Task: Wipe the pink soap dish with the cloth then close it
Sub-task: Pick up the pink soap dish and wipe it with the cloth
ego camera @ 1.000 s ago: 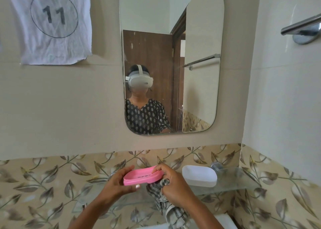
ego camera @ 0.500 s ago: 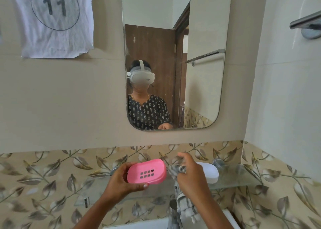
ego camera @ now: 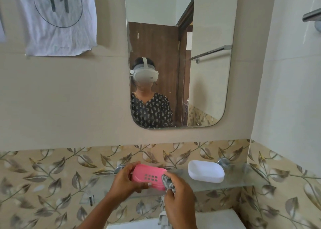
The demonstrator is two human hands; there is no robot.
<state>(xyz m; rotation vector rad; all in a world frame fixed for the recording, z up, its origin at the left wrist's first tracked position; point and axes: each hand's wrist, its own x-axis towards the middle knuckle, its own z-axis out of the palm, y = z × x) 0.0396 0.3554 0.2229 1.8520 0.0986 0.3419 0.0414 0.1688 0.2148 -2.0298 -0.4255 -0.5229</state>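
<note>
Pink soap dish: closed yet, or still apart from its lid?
Apart. The left hand holds only the pink soap dish, its drain holes showing; the white lid lies separately on the glass shelf.

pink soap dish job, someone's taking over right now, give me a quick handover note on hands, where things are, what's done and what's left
Left hand: grips the pink plastic soap dish by its left end, slotted side facing the camera, held in front of the glass wall shelf.
Right hand: holds the grey-and-white patterned cloth bunched against the dish's right end; the rest of the cloth hangs down toward the white basin.
The white oval lid-like piece sits on the shelf, to the right of the dish.
Done: wiping is under way.
Left: finish wiping, then close the dish, presumably with that white piece.
</note>
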